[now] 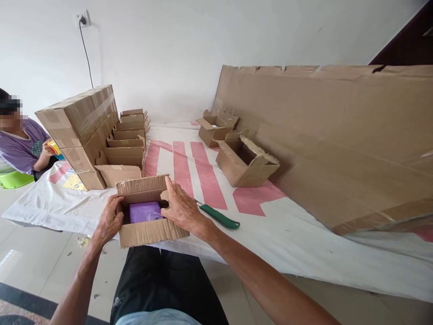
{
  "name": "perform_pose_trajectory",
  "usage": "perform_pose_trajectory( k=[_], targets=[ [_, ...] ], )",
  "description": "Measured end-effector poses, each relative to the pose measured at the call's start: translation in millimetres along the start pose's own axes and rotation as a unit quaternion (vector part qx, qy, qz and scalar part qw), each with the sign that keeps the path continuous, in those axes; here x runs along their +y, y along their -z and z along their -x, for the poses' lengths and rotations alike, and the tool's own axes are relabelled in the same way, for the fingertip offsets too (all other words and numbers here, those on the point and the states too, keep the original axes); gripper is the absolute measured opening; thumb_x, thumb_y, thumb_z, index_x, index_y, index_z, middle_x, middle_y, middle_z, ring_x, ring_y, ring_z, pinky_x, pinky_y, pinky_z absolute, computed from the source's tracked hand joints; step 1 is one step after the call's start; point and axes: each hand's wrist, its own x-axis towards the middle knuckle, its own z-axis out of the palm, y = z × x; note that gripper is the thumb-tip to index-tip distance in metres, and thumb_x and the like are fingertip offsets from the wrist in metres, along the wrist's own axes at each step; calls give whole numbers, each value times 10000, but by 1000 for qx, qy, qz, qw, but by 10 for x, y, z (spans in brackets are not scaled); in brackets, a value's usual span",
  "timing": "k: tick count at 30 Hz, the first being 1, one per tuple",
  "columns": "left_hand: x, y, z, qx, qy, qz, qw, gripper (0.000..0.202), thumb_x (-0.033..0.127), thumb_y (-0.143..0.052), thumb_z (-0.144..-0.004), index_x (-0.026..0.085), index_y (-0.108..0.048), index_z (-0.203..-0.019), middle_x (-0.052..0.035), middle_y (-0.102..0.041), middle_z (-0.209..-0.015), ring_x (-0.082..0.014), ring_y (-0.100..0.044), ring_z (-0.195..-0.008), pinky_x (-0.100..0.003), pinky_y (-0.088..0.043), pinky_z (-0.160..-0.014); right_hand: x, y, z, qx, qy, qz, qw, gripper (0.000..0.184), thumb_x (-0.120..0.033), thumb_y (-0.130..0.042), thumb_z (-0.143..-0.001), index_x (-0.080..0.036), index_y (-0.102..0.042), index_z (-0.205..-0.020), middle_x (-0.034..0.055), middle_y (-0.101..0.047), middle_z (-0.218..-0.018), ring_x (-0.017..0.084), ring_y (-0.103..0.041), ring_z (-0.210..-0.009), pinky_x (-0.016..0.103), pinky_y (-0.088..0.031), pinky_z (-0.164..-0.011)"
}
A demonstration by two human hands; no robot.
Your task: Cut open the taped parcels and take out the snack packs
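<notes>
A small open cardboard box [149, 232] sits in front of me at the edge of the white sheet, with a purple packet [146, 211] lying inside it. My left hand [108, 221] curls around the box's left side flap, fingers bent over the edge. My right hand [181, 206] lies on the box's right flap, fingers stretched forward and pressing it. A green-handled tool [219, 217] rests on the sheet just right of my right hand.
Several open empty boxes [126, 149] line up beside a taped stack of cartons [79, 126] at the left. Two more open boxes [245, 162] stand mid-sheet. A large cardboard sheet [338, 135] leans on the wall. Another person [23, 144] sits at far left holding a tape roll.
</notes>
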Motion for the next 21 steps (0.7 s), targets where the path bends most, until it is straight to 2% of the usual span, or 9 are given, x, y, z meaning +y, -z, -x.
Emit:
perform_pose_trajectory(
  k=[3,7,10,12,15,18,21],
  targets=[
    [13,-9,29,4,4,1,1000,576,100,-522,-764,217,-679,-1306,-109,-611,-1442,-302,-600,-1341,-533,-522,-1170,62,98,32,43,24,-22,999,865,-197,-613,-848,-225,-336,-1667,187,-592,-1509,368,-629,-1304,499,-569,-995],
    [26,-2,49,-3,13,2,1000,545,143,-538,-821,213,-663,-1347,-125,-577,-1478,-311,-595,-1346,-541,-527,-1157,315,202,61,109,44,-67,991,668,-188,-515,-904,-254,-483,-1568,135,-667,-1407,294,-706,-1162,435,-596,-928],
    [76,27,63,-11,13,9,1000,510,222,-577,-900,229,-626,-1407,-127,-560,-1501,-321,-577,-1375,-557,-515,-1162,523,166,66,124,25,-73,989,583,-234,-508,-923,-215,-544,-1505,138,-703,-1278,279,-729,-1030,430,-597,-874],
    [125,60,77,-26,14,16,999,518,334,-618,-963,252,-581,-1473,-126,-544,-1526,-330,-554,-1409,-563,-493,-1183,623,85,74,124,12,-75,989,560,-279,-520,-932,-192,-561,-1483,144,-705,-1243,273,-729,-970,432,-596,-857],
    [176,117,99,-55,16,27,998,714,539,-709,-957,277,-489,-1584,-141,-485,-1600,-373,-475,-1499,-585,-428,-1240,710,-57,93,144,23,-93,985,530,-322,-525,-950,-189,-577,-1460,163,-687,-1310,279,-721,-1009,453,-594,-914],
    [173,159,107,-84,19,31,996,1029,693,-816,-828,289,-383,-1669,-164,-409,-1673,-434,-379,-1569,-622,-366,-1277,765,-165,97,157,38,-126,979,465,-345,-517,-974,-206,-621,-1406,163,-686,-1321,296,-703,-1099,474,-588,-975],
    [148,178,99,-100,20,28,994,1258,788,-873,-687,292,-322,-1704,-177,-363,-1708,-475,-324,-1593,-649,-341,-1288,832,-236,84,126,30,-184,974,422,-437,-512,-1006,-211,-682,-1319,158,-704,-1276,300,-703,-1136,473,-601,-977]
  ],
)
